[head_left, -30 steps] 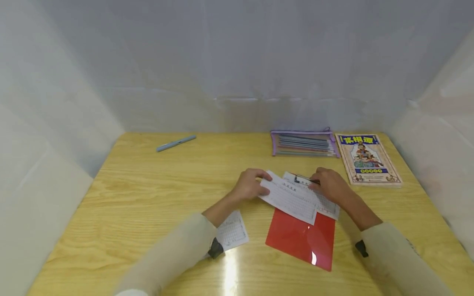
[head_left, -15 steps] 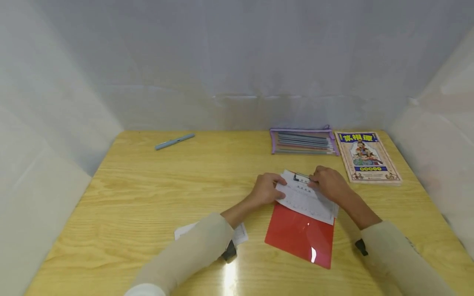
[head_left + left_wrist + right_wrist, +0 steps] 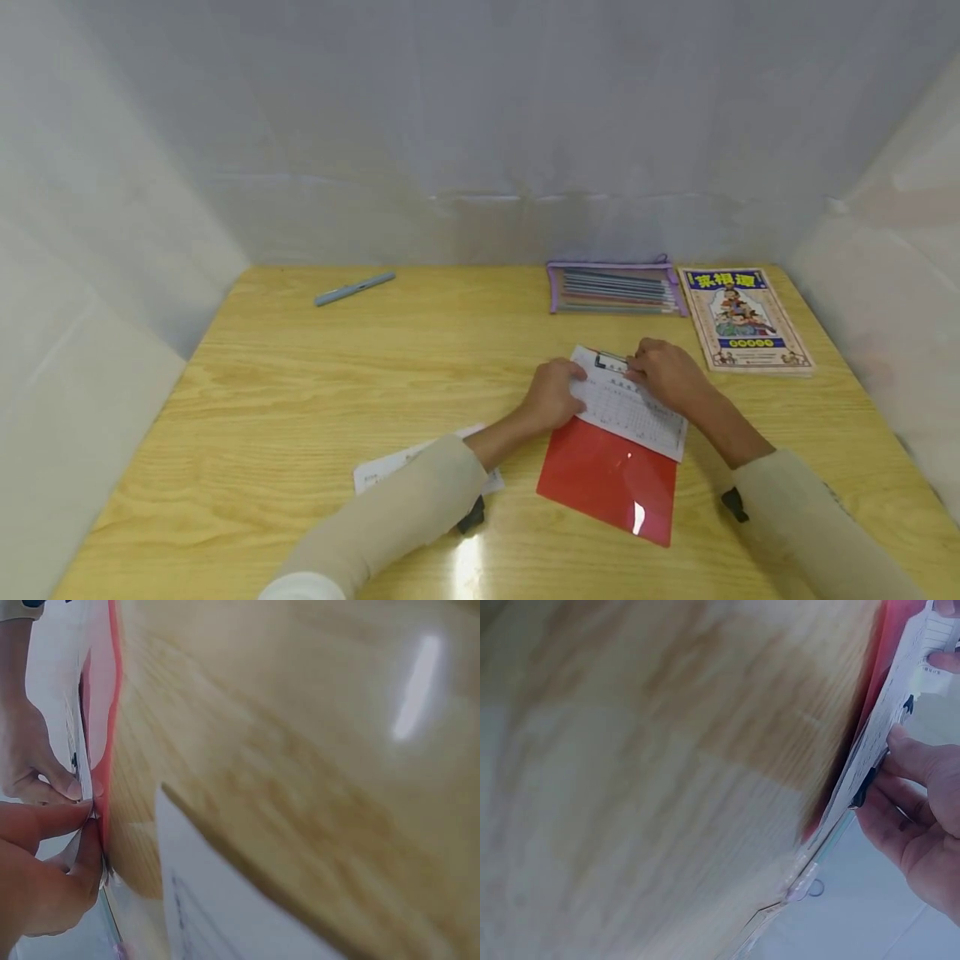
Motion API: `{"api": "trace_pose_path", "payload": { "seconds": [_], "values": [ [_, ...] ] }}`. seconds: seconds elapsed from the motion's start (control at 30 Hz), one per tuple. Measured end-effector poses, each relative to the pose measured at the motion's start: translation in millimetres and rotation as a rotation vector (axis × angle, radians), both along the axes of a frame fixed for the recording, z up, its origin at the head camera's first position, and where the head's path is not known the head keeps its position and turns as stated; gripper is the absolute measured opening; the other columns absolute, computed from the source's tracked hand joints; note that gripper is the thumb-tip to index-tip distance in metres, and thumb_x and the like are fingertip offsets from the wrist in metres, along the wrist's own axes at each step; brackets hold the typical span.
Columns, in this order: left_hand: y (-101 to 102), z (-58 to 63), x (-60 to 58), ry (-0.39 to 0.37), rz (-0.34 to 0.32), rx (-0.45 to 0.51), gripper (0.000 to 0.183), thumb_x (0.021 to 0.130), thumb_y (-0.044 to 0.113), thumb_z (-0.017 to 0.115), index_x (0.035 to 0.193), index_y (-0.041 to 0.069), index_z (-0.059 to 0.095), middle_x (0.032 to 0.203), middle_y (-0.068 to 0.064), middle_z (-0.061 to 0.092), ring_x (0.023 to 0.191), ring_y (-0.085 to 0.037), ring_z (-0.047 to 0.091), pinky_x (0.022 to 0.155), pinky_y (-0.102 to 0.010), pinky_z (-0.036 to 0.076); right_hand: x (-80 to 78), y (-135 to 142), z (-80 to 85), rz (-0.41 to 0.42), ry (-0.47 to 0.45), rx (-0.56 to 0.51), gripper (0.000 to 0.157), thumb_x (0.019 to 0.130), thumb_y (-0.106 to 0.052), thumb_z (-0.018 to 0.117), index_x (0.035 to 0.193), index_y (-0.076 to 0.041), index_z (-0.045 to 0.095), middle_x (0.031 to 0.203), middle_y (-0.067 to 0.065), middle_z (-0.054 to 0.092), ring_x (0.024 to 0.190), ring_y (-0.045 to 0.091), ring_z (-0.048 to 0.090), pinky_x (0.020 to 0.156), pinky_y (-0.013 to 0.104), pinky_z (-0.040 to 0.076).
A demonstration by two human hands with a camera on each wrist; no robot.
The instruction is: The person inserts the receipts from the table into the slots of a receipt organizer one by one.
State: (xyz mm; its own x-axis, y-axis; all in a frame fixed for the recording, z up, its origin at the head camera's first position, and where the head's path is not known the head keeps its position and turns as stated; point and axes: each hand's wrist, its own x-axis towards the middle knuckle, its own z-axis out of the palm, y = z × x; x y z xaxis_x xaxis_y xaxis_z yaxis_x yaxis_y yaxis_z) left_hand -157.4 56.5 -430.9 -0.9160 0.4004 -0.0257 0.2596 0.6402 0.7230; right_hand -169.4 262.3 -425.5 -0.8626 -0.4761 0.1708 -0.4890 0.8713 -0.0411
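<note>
A red clipboard (image 3: 607, 487) lies on the table in front of me, right of centre in the head view. Printed sheets of paper (image 3: 633, 408) cover its upper half, under the metal clip (image 3: 609, 361) at the top edge. My left hand (image 3: 552, 393) pinches the papers' left edge between thumb and fingers; the left wrist view shows this hand (image 3: 52, 862) close up. At the clip, my right hand (image 3: 669, 377) presses with the thumb on top and fingers beneath; the same hand (image 3: 926, 814) shows in the right wrist view.
Another printed sheet (image 3: 386, 467) lies partly under my left forearm. Toward the back stand out a blue pen (image 3: 355, 288) at left, a purple-edged mesh pouch (image 3: 557, 287) of pencils and a comic-covered book (image 3: 742, 321) at right. Pale walls enclose the table (image 3: 300, 375).
My left hand has moved right, bringing the held sheet up under the clip and in line with the other paper. The right hand has stayed at the clip.
</note>
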Motion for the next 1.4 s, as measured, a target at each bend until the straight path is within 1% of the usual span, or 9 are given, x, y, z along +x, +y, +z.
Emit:
{"api": "trace_pose_path", "payload": {
  "seconds": [0.13, 0.23, 0.43, 0.67, 0.77, 0.97, 1.07, 1.27, 1.4],
  "values": [
    [1.2, -0.9, -0.1, 0.022, 0.0, 0.0, 0.039, 0.071, -0.001, 0.074, 0.108, -0.003, 0.066, 0.115, -0.015, 0.064, 0.114, -0.028, 0.057, 0.104, -0.034, 0.041, 0.5, 0.6, -0.5, -0.009, -0.005, -0.006, 0.02, 0.081, -0.013, 0.073, 0.094, 0.002, 0.074, 0.079, 0.011, 0.061, 0.07, 0.022, 0.059, 0.062, 0.034, 0.052],
    [2.0, -1.7, -0.5, 0.023, 0.004, -0.002, 0.038, 0.071, -0.001, 0.075, 0.108, -0.002, 0.066, 0.115, -0.015, 0.064, 0.113, -0.028, 0.057, 0.103, -0.034, 0.042, 0.8, 0.5, -0.9, -0.007, -0.007, -0.025, 0.019, 0.081, -0.012, 0.073, 0.094, 0.002, 0.074, 0.078, 0.01, 0.061, 0.069, 0.021, 0.058, 0.061, 0.033, 0.052],
    [3.8, -0.6, -0.9, 0.036, 0.008, -0.046, 0.038, 0.073, 0.002, 0.074, 0.11, 0.0, 0.066, 0.116, -0.012, 0.064, 0.114, -0.026, 0.057, 0.104, -0.033, 0.041, 0.8, -0.4, -2.0, -0.008, -0.005, -0.042, 0.017, 0.081, -0.01, 0.072, 0.093, 0.002, 0.074, 0.077, 0.01, 0.06, 0.068, 0.019, 0.056, 0.061, 0.032, 0.051],
    [4.8, -0.5, -2.5, 0.117, 0.01, -0.073, 0.038, 0.071, 0.006, 0.076, 0.107, 0.001, 0.067, 0.112, -0.011, 0.067, 0.11, -0.024, 0.06, 0.101, -0.03, 0.042, 0.7, 0.3, -2.1, 0.002, -0.015, -0.036, 0.015, 0.082, -0.01, 0.071, 0.093, 0.001, 0.074, 0.078, 0.009, 0.06, 0.068, 0.019, 0.055, 0.06, 0.032, 0.049],
    [5.4, -1.3, -3.7, 0.131, 0.013, -0.078, 0.037, 0.071, 0.007, 0.076, 0.107, 0.001, 0.067, 0.111, -0.011, 0.067, 0.11, -0.023, 0.06, 0.1, -0.029, 0.043, 0.9, -0.1, -2.1, 0.007, -0.005, -0.037, 0.015, 0.081, -0.01, 0.072, 0.092, 0.001, 0.074, 0.078, 0.009, 0.06, 0.068, 0.02, 0.056, 0.061, 0.033, 0.05],
    [6.3, -1.2, -8.2, 0.14, 0.01, -0.073, 0.034, 0.071, 0.004, 0.074, 0.105, 0.002, 0.068, 0.109, -0.011, 0.068, 0.108, -0.023, 0.061, 0.098, -0.029, 0.043, 1.6, -1.3, -0.6, 0.009, 0.001, -0.036, 0.012, 0.08, -0.008, 0.073, 0.089, 0.0, 0.074, 0.077, 0.009, 0.06, 0.069, 0.021, 0.057, 0.061, 0.034, 0.051],
    [7.3, -1.0, -9.5, 0.125, 0.013, -0.072, 0.034, 0.072, 0.003, 0.073, 0.106, 0.002, 0.067, 0.11, -0.011, 0.067, 0.109, -0.023, 0.06, 0.1, -0.03, 0.042, 2.0, -1.6, 0.9, 0.011, 0.0, -0.037, 0.011, 0.08, -0.008, 0.072, 0.088, -0.001, 0.074, 0.077, 0.01, 0.06, 0.068, 0.021, 0.056, 0.061, 0.034, 0.051],
    [9.3, -0.5, -9.4, 0.114, 0.037, -0.064, 0.035, 0.073, 0.005, 0.074, 0.107, 0.002, 0.067, 0.112, -0.011, 0.067, 0.11, -0.023, 0.06, 0.1, -0.03, 0.043, 1.0, -2.4, -0.4, 0.007, 0.008, -0.031, 0.011, 0.081, -0.009, 0.072, 0.088, -0.001, 0.074, 0.078, 0.01, 0.06, 0.069, 0.021, 0.057, 0.061, 0.034, 0.052],
    [9.4, -0.3, -9.3, 0.121, 0.031, -0.071, 0.036, 0.073, 0.006, 0.075, 0.107, 0.001, 0.067, 0.112, -0.011, 0.067, 0.109, -0.023, 0.06, 0.099, -0.03, 0.044, 0.7, -1.8, -2.7, 0.014, 0.021, -0.021, 0.009, 0.081, -0.01, 0.072, 0.085, -0.002, 0.074, 0.078, 0.01, 0.06, 0.069, 0.023, 0.057, 0.061, 0.034, 0.052]
  ]
}}
